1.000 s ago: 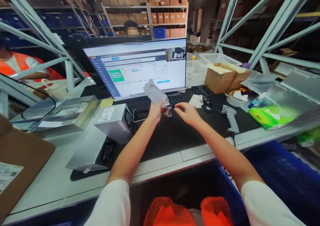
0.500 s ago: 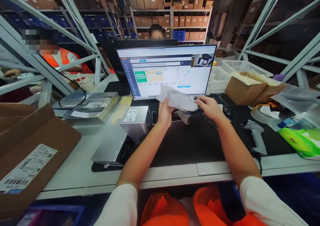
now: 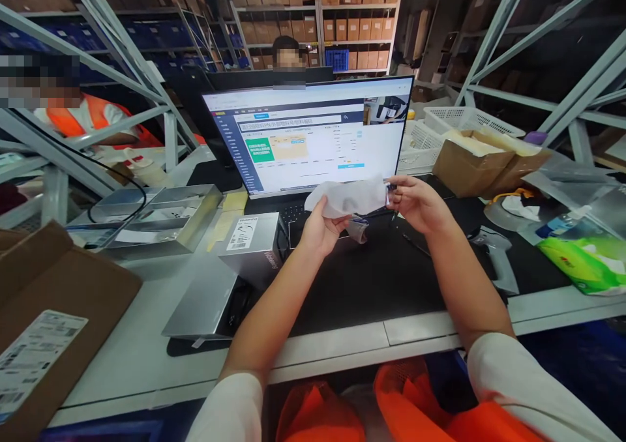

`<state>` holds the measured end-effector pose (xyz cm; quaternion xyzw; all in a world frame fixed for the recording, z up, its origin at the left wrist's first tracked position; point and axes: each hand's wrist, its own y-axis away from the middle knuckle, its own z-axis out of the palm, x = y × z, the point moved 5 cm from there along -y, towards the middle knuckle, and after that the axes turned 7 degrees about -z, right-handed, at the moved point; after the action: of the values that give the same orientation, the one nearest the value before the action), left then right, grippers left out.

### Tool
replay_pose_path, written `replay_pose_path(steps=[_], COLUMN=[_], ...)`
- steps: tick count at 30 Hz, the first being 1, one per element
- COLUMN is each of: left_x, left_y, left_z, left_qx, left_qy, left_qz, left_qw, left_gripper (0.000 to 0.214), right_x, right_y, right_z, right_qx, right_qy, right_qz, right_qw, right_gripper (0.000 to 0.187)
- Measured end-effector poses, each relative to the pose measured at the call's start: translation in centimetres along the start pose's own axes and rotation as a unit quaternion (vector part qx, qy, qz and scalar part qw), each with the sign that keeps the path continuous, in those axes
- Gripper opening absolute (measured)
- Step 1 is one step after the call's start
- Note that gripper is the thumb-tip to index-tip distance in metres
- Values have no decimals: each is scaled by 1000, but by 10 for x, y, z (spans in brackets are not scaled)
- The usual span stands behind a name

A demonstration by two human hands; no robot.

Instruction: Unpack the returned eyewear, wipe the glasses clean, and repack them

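A white, cloudy pouch (image 3: 346, 197) is held up in front of the monitor, with a faint darker shape inside it. My left hand (image 3: 323, 228) grips its left part, thumb on top and fingers beneath. At the pouch's right end, my right hand (image 3: 415, 201) pinches a small dark item (image 3: 390, 188) whose kind I cannot make out. Below the pouch, a crumpled clear plastic bag (image 3: 358, 230) lies on the black mat (image 3: 362, 292). Left of my left forearm stand a silver-grey box (image 3: 252, 243) with a white label and a lower silver box (image 3: 203, 302).
The monitor (image 3: 313, 142) stands behind my hands. An open carton (image 3: 73, 285) and a grey tray (image 3: 195, 227) are on the left. A barcode scanner (image 3: 497, 259), a green tissue pack (image 3: 577, 263) and a carton (image 3: 464, 165) are on the right. Two people are beyond the desk.
The pouch has turned from sloping down rightward to nearly level. My right hand has shifted slightly right and up, and the dark item shows more at the pouch's end. The view has shifted.
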<state>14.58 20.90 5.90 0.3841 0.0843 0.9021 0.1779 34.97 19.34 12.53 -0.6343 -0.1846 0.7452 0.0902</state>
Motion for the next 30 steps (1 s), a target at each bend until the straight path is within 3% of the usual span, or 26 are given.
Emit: replay_pose_path(steps=[3, 6, 8, 11, 13, 16, 19, 21, 23, 26, 28, 30], left_x=[-1, 2, 7, 19, 27, 30, 22, 21, 28, 43, 50, 54], left_y=[2, 2, -1, -3, 1, 9, 9, 9, 12, 24, 30, 32], left_z=[1, -1, -5, -16, -19, -11, -2, -3, -6, -6, -6, -10], left_qx=[-10, -37, -30, 52, 87, 17, -67, -58, 2, 115, 177, 231], left_qy=[-4, -51, -89, -120, -125, -201, -324, -389, -471, -617, -681, -720], left_qz=[-34, -50, -22, 98, 209, 320, 276, 239, 255, 311, 309, 278], left_qw=[999, 997, 995, 987, 966, 926, 902, 888, 845, 714, 640, 593], left_gripper=[42, 58, 61, 45, 46, 46, 38, 35, 29, 25, 26, 29], right_x=[-13, -26, -30, -30, -27, -26, -28, -29, -29, -28, -28, -29], right_y=[7, 17, 22, 23, 20, 16, 11, 7, 4, -2, -6, -8], right_z=[-3, -5, -8, -18, -23, -27, -32, -38, -46, -55, -59, -64], right_qx=[11, 59, 86, 120, 122, 121, 126, 126, 128, 112, 107, 135], right_qy=[188, 391, 430, 391, 355, 316, 292, 288, 290, 289, 282, 266], right_qz=[-105, -227, -273, -286, -271, -253, -243, -231, -219, -199, -194, -203], right_qw=[976, 890, 856, 867, 886, 906, 916, 921, 923, 930, 933, 933], right_gripper=[37, 23, 22, 23, 25, 27, 29, 29, 29, 27, 23, 16])
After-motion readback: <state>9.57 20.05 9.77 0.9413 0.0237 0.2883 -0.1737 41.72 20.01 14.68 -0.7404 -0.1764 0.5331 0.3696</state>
